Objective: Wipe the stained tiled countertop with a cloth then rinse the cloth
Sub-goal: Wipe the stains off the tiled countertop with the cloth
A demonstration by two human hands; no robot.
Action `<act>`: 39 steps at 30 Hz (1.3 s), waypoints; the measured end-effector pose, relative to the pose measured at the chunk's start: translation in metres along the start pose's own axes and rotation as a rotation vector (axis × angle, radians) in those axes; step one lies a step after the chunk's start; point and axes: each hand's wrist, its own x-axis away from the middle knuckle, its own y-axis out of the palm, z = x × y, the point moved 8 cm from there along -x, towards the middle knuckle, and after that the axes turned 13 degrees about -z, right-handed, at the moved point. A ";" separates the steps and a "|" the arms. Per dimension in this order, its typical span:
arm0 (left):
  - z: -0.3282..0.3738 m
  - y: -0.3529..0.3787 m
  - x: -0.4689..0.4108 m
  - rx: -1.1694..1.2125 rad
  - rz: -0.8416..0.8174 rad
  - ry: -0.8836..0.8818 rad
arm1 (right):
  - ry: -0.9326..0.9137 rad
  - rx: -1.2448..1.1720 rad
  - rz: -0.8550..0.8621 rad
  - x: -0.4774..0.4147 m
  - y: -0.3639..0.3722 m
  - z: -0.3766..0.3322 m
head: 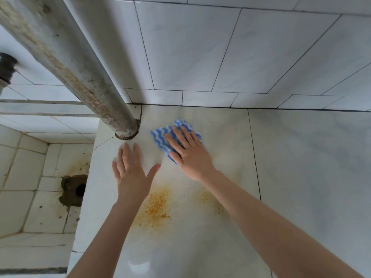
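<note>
A blue-and-white wavy-striped cloth (160,135) lies flat on the pale tiled countertop (301,167), near the back wall. My right hand (188,151) presses down on the cloth with its fingers spread. My left hand (131,171) rests flat and open on the countertop to the left of the cloth, holding nothing. An orange-yellow stain (156,207) marks the tile just nearer to me than my left hand, and a fainter orange patch (208,199) shows beside my right forearm.
A thick, rusty vertical pipe (80,77) meets the countertop's back-left corner. Left of the counter sits a lower tiled sink basin (30,207) with a dirty drain hole (80,189). A tap fitting (7,67) shows at the far left. Tiled wall (200,53) runs behind.
</note>
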 end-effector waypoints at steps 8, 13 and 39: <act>0.001 -0.001 0.001 -0.025 0.002 0.009 | 0.606 -0.016 0.069 0.057 -0.029 0.161; 0.001 -0.001 0.001 0.004 -0.007 0.010 | 0.843 -0.241 0.075 0.015 -0.029 0.137; -0.010 -0.003 0.013 -0.004 -0.002 0.129 | 0.321 0.077 0.024 0.095 0.005 0.131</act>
